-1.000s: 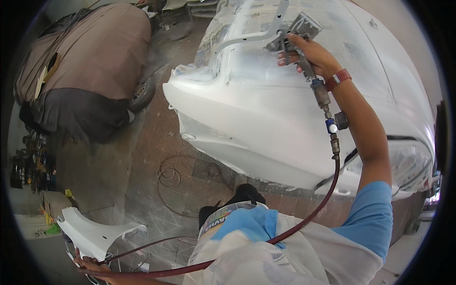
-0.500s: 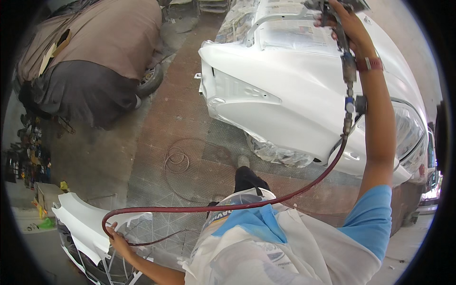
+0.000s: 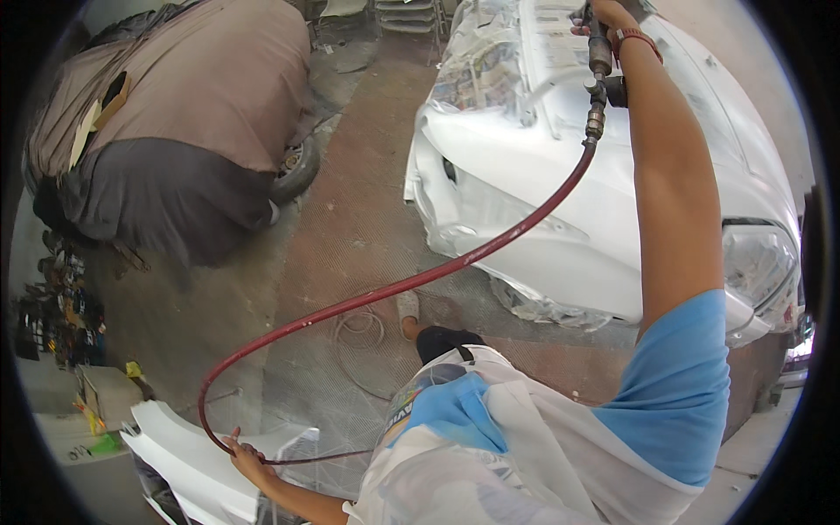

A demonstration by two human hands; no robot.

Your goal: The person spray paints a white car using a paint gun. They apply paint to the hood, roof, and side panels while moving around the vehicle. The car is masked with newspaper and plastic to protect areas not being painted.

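At the top edge of the head view, my right hand (image 3: pixel 612 16) is wrapped round a spray gun (image 3: pixel 599 54), whose front is partly hidden. The gun is over the far part of a white car body (image 3: pixel 560 271), which has newspaper and clear plastic masking on it. A dark red air hose (image 3: pixel 420 278) hangs from the gun's fittings and sweeps across in front of me. Low on the left, my left hand (image 3: pixel 249 459) closes on that hose near its bend, with one finger raised. Beside this hand is a loose white fender panel (image 3: pixel 188 459).
A car under brown and dark cloth (image 3: pixel 210 96) stands at the left, one wheel (image 3: pixel 297 171) showing. Thin hose loops (image 3: pixel 359 332) lie on the tiled floor near my foot (image 3: pixel 409 319). Stacked chairs (image 3: pixel 409 16) are at the back. Cluttered dark items line the left wall.
My right hand and the spray gun have moved farther away and slightly left. The hose has lifted and stretched diagonally. My left hand, still on the hose, appears slightly lower and farther right.
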